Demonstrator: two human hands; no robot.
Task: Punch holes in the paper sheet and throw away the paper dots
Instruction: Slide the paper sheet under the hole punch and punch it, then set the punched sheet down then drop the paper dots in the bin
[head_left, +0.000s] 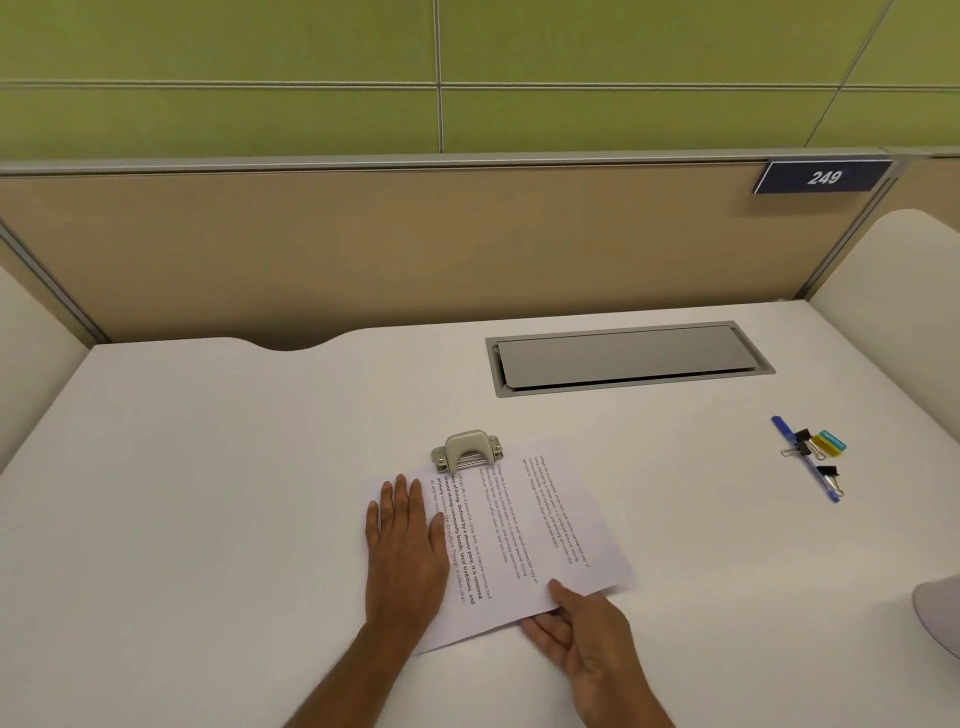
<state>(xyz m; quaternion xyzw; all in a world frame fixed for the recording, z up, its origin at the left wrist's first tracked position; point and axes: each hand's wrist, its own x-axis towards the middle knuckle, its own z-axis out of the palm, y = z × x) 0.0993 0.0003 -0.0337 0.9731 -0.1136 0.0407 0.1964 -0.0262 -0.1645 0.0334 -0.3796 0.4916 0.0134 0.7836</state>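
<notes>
Paper sheet (524, 525) lies mid-bench, far edge tucked into the hole punch (467, 451). Left hand (402, 545) is flat on it, fingers spread; right hand (576, 623) pinches the near corner. Lever untouched — no holes visible, so punching and dot disposal both remain.

A printed paper sheet (514, 525) lies angled on the white worktop (208, 519). Its far edge sits in the slot of a beige hole punch (467, 450). The left hand (402, 545) rests flat on the sheet's left part, fingers (400, 493) extended. The right hand (582, 631) pinches the near right edge, thumb on top. A blue pen (805, 460) with binder clips (826, 475) lies well apart at right.
</notes>
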